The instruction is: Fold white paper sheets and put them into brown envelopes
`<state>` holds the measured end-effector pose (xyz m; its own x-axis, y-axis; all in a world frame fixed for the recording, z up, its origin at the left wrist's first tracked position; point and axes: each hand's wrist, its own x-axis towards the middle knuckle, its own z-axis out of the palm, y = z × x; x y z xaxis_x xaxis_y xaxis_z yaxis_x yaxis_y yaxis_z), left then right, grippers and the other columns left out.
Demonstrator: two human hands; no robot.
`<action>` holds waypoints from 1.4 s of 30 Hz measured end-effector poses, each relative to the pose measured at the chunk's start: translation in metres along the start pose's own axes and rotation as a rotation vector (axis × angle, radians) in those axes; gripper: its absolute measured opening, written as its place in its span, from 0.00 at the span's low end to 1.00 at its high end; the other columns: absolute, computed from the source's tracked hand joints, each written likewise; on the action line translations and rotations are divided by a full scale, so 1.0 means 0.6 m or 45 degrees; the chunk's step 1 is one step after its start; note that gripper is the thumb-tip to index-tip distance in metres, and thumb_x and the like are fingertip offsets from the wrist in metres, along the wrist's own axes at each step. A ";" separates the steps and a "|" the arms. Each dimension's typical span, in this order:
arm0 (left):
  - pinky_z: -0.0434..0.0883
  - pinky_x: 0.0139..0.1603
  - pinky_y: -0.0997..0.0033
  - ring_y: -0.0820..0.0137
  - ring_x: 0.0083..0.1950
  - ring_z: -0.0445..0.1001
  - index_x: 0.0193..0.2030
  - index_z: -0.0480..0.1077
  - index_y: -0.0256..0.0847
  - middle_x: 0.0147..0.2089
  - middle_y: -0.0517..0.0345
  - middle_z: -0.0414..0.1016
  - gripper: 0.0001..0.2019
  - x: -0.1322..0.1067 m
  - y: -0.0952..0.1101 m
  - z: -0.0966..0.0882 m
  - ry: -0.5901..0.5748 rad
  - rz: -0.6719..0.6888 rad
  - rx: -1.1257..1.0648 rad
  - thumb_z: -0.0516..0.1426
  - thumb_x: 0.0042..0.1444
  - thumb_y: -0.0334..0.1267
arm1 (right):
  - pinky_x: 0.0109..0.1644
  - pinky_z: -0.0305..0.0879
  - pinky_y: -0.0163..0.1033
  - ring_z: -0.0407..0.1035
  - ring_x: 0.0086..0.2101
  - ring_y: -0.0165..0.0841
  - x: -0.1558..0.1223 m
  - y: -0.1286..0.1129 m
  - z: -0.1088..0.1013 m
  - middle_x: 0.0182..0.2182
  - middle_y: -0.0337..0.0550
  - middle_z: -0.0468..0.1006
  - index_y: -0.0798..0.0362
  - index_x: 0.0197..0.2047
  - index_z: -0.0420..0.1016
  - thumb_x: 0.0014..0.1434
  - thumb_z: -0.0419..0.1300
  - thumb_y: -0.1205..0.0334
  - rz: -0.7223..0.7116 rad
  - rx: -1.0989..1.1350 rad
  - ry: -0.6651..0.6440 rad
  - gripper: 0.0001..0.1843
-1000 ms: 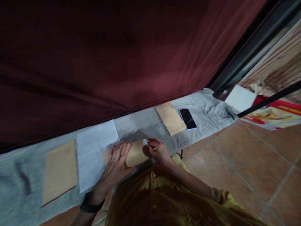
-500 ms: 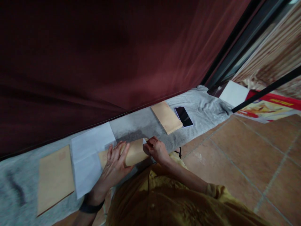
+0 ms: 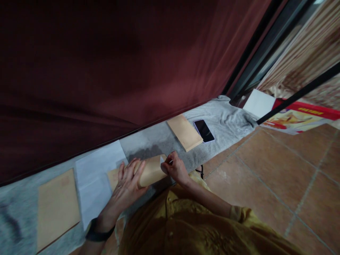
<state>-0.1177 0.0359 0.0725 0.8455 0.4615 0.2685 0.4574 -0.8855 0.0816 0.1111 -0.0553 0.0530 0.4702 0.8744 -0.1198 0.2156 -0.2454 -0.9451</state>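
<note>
Head view: a brown envelope (image 3: 152, 170) lies under the left hand (image 3: 129, 182), its long axis running from that hand toward the right hand (image 3: 176, 169), its bulging open end pointing right. The left hand presses with fingers spread. The right hand's fingers curl at the mouth, beside white paper (image 3: 162, 159); what they pinch, I cannot tell. Left of the left hand are white sheets (image 3: 91, 187), then another envelope (image 3: 58, 209); beyond the right hand, an envelope stack (image 3: 185, 132) and phone (image 3: 204, 130) rest on the cloth-covered counter (image 3: 223, 118).

Dim light leaves the maroon curtain (image 3: 119, 67) nearly black at upper left, with soft blur at lower left
</note>
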 end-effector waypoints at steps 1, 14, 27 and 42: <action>0.47 0.77 0.36 0.45 0.74 0.61 0.77 0.50 0.36 0.70 0.31 0.65 0.43 0.003 -0.002 -0.002 -0.006 0.005 0.002 0.61 0.57 0.41 | 0.34 0.65 0.34 0.73 0.30 0.31 0.001 0.001 -0.001 0.33 0.35 0.79 0.49 0.48 0.70 0.58 0.63 0.66 0.002 0.034 -0.002 0.14; 0.48 0.76 0.33 0.43 0.79 0.50 0.77 0.50 0.42 0.78 0.33 0.50 0.47 0.015 0.000 0.014 0.313 -0.425 -0.300 0.64 0.58 0.56 | 0.26 0.61 0.33 0.65 0.23 0.30 0.039 0.050 0.024 0.22 0.35 0.72 0.51 0.29 0.71 0.52 0.65 0.56 0.253 0.580 0.040 0.09; 0.79 0.50 0.62 0.62 0.49 0.82 0.50 0.72 0.43 0.51 0.52 0.81 0.25 0.049 0.163 0.062 0.273 -1.652 -2.379 0.72 0.48 0.47 | 0.23 0.66 0.31 0.70 0.24 0.31 0.025 0.027 0.074 0.27 0.36 0.77 0.50 0.39 0.72 0.52 0.65 0.53 0.462 0.831 0.160 0.14; 0.69 0.28 0.73 0.72 0.30 0.75 0.40 0.73 0.42 0.37 0.59 0.80 0.17 0.057 0.111 0.084 0.177 -1.627 -1.978 0.68 0.45 0.46 | 0.29 0.71 0.34 0.73 0.28 0.33 0.021 0.023 0.061 0.29 0.38 0.80 0.51 0.37 0.74 0.44 0.68 0.53 0.395 0.890 0.074 0.18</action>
<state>-0.0443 -0.0048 0.0385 0.2327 0.8012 -0.5513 0.0167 0.5635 0.8260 0.0886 -0.0322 0.0273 0.4692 0.7804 -0.4132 -0.5160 -0.1374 -0.8455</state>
